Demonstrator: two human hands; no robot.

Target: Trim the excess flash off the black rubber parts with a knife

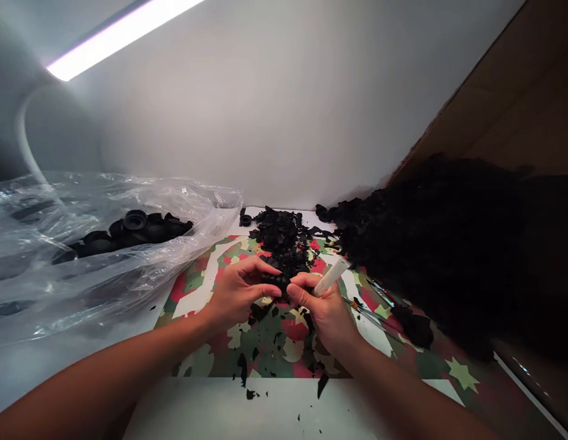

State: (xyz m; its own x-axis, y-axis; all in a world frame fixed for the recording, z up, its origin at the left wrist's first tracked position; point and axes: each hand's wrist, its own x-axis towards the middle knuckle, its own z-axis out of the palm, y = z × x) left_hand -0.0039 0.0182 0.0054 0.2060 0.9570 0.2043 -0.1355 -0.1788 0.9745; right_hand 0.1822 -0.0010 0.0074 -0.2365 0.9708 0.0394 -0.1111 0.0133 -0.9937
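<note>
Between thumb and fingers, my left hand (241, 286) grips a small black ribbed part (277, 280), rubber by its look, over the middle of the table. Close against its right end is my right hand (324, 300), closed around a tool with a pale handle (330, 276) that sticks up to the right. The tool's working end is hidden by the fingers and the dark part. Right behind the hands lies a heap of black scraps (281, 235).
A clear plastic bag (196, 238) with black round parts (136, 221) lies at left. A large dark pile (394, 244) fills the right side beside cardboard (508, 104). Metal tools (379, 292) rest on the patterned sheet (205, 360). A lamp (123, 36) hangs above.
</note>
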